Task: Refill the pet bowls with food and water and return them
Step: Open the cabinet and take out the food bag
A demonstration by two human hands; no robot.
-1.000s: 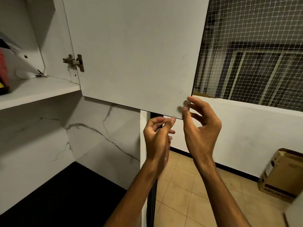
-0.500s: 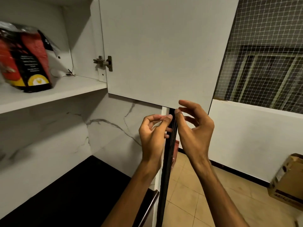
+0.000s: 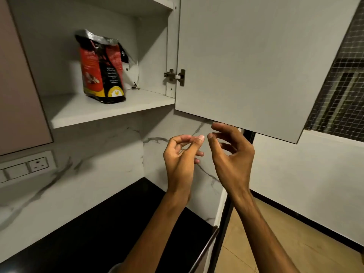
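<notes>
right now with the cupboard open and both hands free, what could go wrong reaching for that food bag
1. The cabinet door hangs open just above the right hand; lifting straight up could knock knuckles or head on its lower edge.
2. The food bag stands upright with a crumpled, seemingly open top; a one-handed grab by the left hand might tip it and spill food onto the shelf or black counter.

Single head-worn wide-angle view, close, tilted up at the open white wall cabinet [image 3: 110, 113] above the black counter [image 3: 102, 229].
</notes>
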